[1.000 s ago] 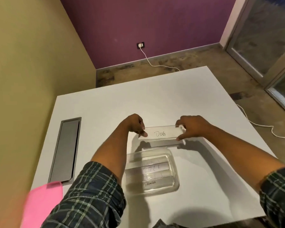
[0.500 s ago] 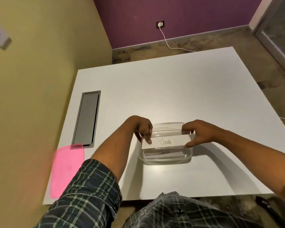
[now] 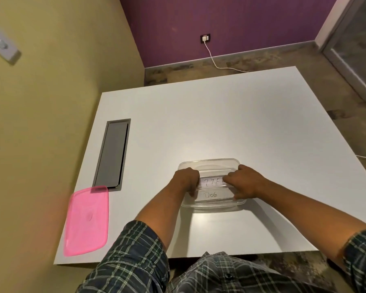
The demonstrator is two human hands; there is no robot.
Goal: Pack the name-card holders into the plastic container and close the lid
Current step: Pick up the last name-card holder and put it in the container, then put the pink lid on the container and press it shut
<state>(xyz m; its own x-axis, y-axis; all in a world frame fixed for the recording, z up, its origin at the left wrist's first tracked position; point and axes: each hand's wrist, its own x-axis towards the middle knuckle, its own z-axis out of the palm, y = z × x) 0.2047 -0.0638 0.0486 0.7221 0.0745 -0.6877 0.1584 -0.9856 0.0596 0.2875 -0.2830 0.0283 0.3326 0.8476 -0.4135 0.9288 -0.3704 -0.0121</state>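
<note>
Step in hand: seating name-card holders in the clear plastic container (image 3: 211, 163); lid not yet fitted.

Container sits on the white counter (image 3: 220, 115), near its front edge, open on top. Inside, the holder marked "DOG" (image 3: 212, 195) lies flat along the near wall. A second holder (image 3: 211, 182), lettering partly covered and not legible with confidence, lies just behind it, touching or overlapping its far edge. A further clear strip shows toward the far wall, possibly another holder; the plastic is too transparent to be sure.

Left hand (image 3: 185, 180) is at the left ends of the holders, fingers curled down into the container. Right hand (image 3: 244, 182) is at the right ends, fingers likewise curled. Each grip appears pressed against the holder ends, but whether either hand pinches a holder or merely pushes on it cannot be told: the fingertips are hidden below the knuckles.

Pink lid (image 3: 87, 220) lies flat at the front left corner of the counter, well apart from the container, just in front of the grey cable hatch (image 3: 113, 153).

Judgement: packing looks close to done. Next move calls for letting go, checking that nothing stands above the rim, then reaching left for the lid, aligning its rounded corners with the container and pressing round the edge.
</note>
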